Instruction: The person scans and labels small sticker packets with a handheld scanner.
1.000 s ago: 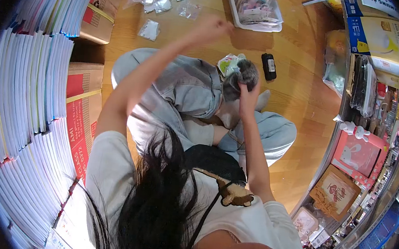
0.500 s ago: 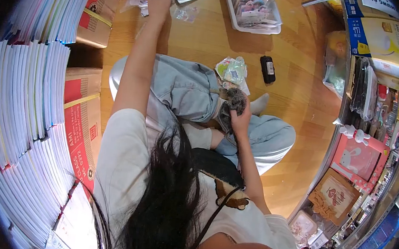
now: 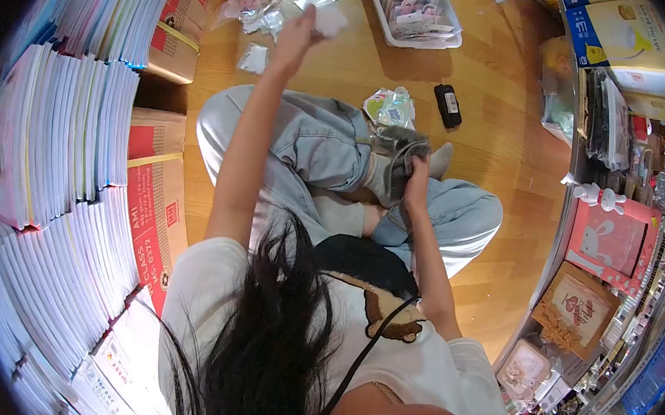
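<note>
My left hand (image 3: 296,38) is closed at the edge of a whitish, see-through packet (image 3: 330,22), blurred by motion. It is near a heap of shiny clear packets (image 3: 267,4) on the floor. A smaller packet with white contents (image 3: 254,58) lies apart from that heap, beside my left knee. My right hand (image 3: 417,185) grips a soft dark grey cloth piece (image 3: 401,152), perhaps a pouch, above my feet. Its upper edge gapes; whatever is inside cannot be made out. Just beyond it lies a small pile of colourful sticker-like packets (image 3: 391,107).
A white basket (image 3: 387,32) of packaged items and a black labelled object (image 3: 447,107) are on the wooden floor ahead. Stacked notebooks (image 3: 62,136) and cardboard boxes (image 3: 159,216) line the left. A crowded shelf with a pink bunny frame (image 3: 613,241) stands right.
My left hand has come away from the heap, rightward and slightly towards me, with a packet. The grey cloth in my right hand has spread wider. The view has shifted slightly.
</note>
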`<control>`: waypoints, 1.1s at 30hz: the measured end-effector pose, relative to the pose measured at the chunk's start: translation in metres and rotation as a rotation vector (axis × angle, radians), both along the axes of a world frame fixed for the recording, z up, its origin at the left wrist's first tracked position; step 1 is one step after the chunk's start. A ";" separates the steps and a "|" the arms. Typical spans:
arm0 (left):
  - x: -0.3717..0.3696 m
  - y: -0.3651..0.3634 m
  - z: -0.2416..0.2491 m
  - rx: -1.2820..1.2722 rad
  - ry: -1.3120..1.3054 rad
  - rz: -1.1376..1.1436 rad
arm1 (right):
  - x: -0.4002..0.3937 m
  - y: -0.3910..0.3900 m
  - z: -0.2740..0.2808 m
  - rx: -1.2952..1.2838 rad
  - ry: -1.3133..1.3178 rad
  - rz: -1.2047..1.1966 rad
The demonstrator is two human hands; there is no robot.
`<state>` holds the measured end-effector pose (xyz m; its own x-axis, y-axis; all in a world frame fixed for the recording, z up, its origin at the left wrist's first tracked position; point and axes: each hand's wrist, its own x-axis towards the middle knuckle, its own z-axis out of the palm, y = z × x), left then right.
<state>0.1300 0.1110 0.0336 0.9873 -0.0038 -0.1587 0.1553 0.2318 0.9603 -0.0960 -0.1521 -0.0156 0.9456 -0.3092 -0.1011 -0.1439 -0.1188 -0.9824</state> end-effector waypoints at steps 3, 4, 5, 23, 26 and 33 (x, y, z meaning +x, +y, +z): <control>-0.049 -0.031 0.013 -0.265 0.098 -0.086 | 0.020 0.023 0.060 -0.056 -0.135 -0.106; -0.063 -0.041 0.011 -0.376 0.114 -0.121 | 0.029 0.033 0.085 -0.152 -0.214 -0.132; -0.075 -0.051 0.011 -0.487 0.129 -0.157 | 0.036 0.037 0.095 -0.260 -0.221 -0.082; -0.124 -0.098 0.008 -0.515 0.152 -0.075 | 0.082 0.085 0.065 -0.760 -0.162 -0.014; -0.129 -0.099 0.006 -0.473 0.188 -0.066 | 0.086 0.097 0.080 -0.791 -0.193 -0.006; -0.137 -0.107 0.012 -0.507 0.185 0.029 | 0.118 0.081 0.073 -0.873 0.000 -0.136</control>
